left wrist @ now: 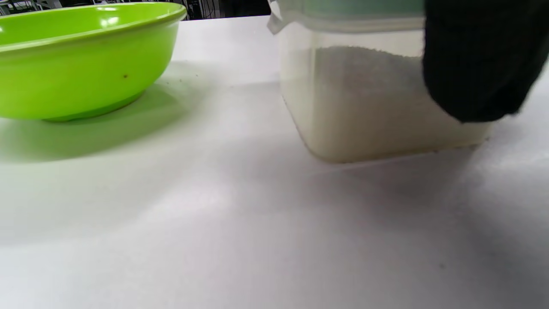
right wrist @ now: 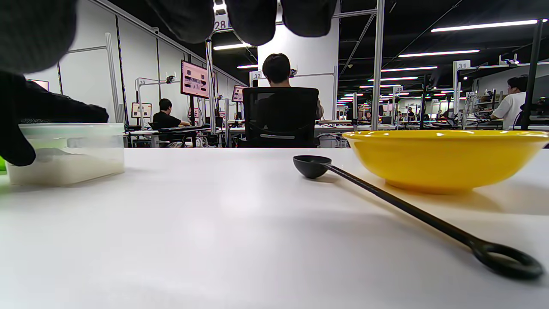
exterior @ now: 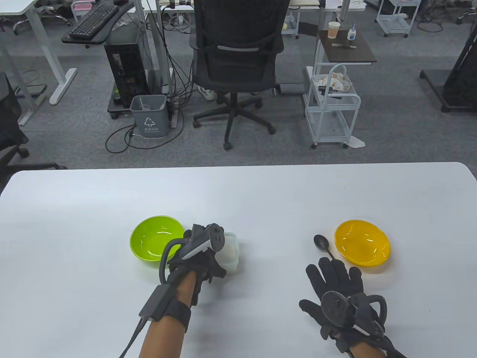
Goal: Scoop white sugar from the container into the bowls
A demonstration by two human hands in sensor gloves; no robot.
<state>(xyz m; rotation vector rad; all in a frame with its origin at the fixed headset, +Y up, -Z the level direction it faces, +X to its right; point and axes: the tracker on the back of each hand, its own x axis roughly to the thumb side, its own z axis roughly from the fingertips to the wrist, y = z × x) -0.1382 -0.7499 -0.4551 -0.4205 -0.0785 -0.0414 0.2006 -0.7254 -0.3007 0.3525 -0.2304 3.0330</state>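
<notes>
Nearest, right hand [exterior: 337, 294] flat above the white surface [exterior: 261, 194], fingers [exterior: 329, 270] spread, holding nothing, covering the spoon [exterior: 323, 246] handle's end. Farther left, left hand [exterior: 197, 257] curled against the sugar tub [exterior: 230, 253], fingers mostly hidden under the tracker; grip hard to judge. Green bowl [exterior: 154, 238] beside the tub, yellow bowl [exterior: 361, 242] beside the spoon.
</notes>
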